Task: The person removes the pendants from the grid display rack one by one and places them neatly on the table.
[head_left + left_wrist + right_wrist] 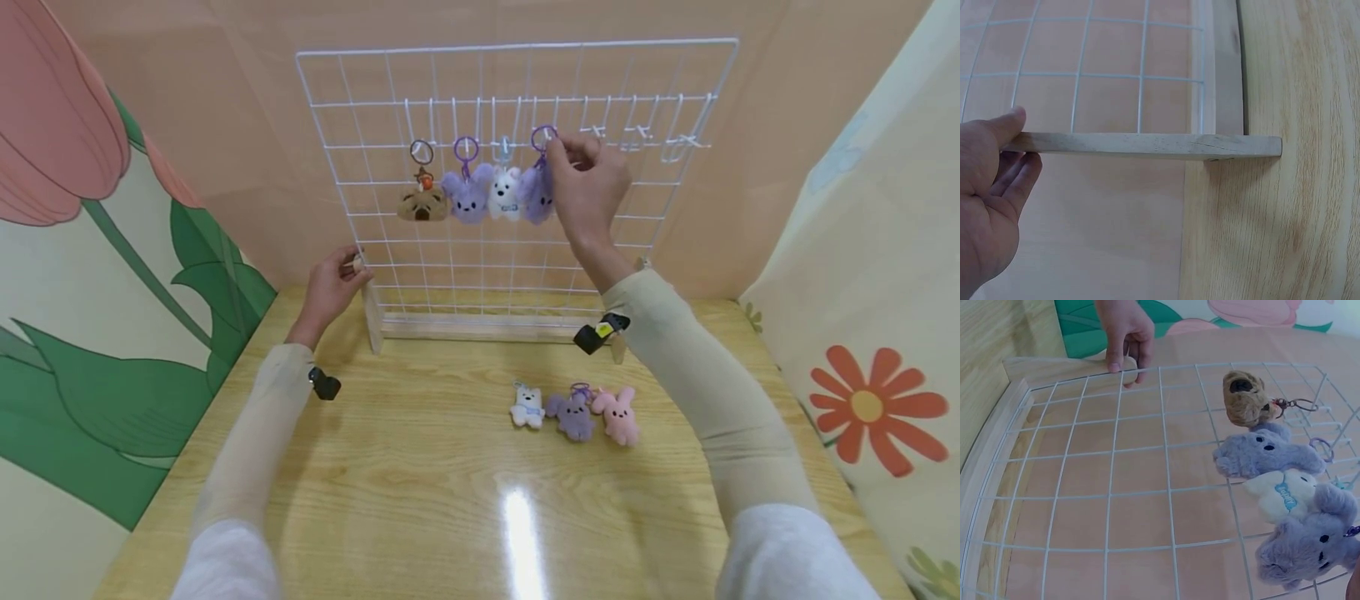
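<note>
My left hand [330,292] grips the top of the wooden side post [1147,144] of a white wire grid rack [465,279], thumb on one face and fingers on the other. My right hand [596,187] is up at the hooks and pinches the purple ring [543,137] of a purple plush keychain [1307,550], partly hidden behind the hand in the head view. To its left hang a white dog keychain [505,196], another purple plush keychain [468,200] and a brown bear-head keychain [422,204], each by its ring.
Bare white hooks [639,133] stick out from the grid to the right of my right hand. On the wooden table [420,483] before the rack lie a white dog keychain [528,408], a greyish-purple one [575,417] and a pink rabbit one [619,417].
</note>
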### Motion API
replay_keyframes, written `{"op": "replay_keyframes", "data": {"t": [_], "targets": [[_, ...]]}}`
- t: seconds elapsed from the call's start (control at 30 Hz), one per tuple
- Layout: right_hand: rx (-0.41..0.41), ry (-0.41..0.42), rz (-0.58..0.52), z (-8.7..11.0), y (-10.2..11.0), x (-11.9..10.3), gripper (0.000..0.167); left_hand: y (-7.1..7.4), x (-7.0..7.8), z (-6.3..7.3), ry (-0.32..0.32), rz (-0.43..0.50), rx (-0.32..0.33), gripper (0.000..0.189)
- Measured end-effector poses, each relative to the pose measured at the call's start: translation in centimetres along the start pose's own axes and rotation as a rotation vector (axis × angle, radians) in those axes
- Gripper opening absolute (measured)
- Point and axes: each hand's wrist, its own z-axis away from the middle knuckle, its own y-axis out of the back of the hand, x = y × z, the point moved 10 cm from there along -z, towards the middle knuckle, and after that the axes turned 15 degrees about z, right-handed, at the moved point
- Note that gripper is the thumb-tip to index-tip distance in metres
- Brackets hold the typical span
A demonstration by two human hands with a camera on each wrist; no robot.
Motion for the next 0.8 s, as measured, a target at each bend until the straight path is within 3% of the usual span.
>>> {"op": "replay_keyframes", "data": {"t": [0.17, 0.5, 0.8], "targets": [[0.036, 0.042, 0.01, 0.5, 0.6, -0.5, 0.015, -0.1, -0.1, 0.1, 0.005, 0.0, -0.002, 0.052], [0.049, 0.105, 0.001, 2.9, 2.8, -3.9, 0.017, -0.2, 0.0, 0.2, 0.0, 0.011, -0.002, 0.051], [0.054, 0.133, -0.016, 2.6, 3.2, -3.4, 0.016, -0.1, 0.1, 0.1, 0.007, -0.004, 0.002, 0.051]]}}
